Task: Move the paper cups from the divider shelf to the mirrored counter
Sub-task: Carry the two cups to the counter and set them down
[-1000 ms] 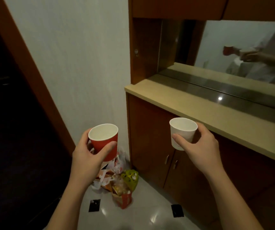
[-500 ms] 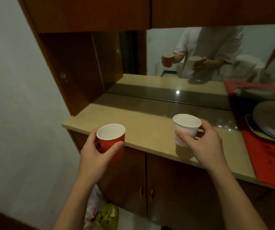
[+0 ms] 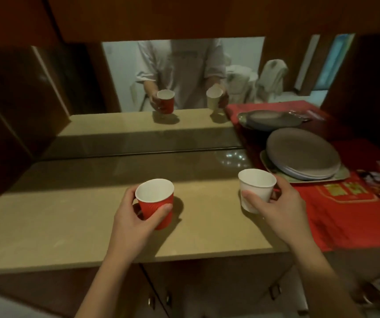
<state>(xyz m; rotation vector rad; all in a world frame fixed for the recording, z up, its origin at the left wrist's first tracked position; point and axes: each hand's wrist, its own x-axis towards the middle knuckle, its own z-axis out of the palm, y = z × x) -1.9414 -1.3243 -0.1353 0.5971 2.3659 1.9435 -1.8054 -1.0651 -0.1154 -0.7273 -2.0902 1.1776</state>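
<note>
Red cloth (image 3: 356, 216) on the counter's right bears gold print too blurred to read, with stacked plates (image 3: 303, 154) on it. Bare beige counter (image 3: 58, 221) stretches left to the mirror (image 3: 184, 74). Left hand (image 3: 134, 216) grips a red cup (image 3: 155, 203); right hand (image 3: 280, 207) grips a white cup (image 3: 255, 189), both low over the countertop.

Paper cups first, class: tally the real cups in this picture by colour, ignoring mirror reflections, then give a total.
Red paper cup, in the left hand: 1
White paper cup, in the right hand: 1
Total: 2
</note>
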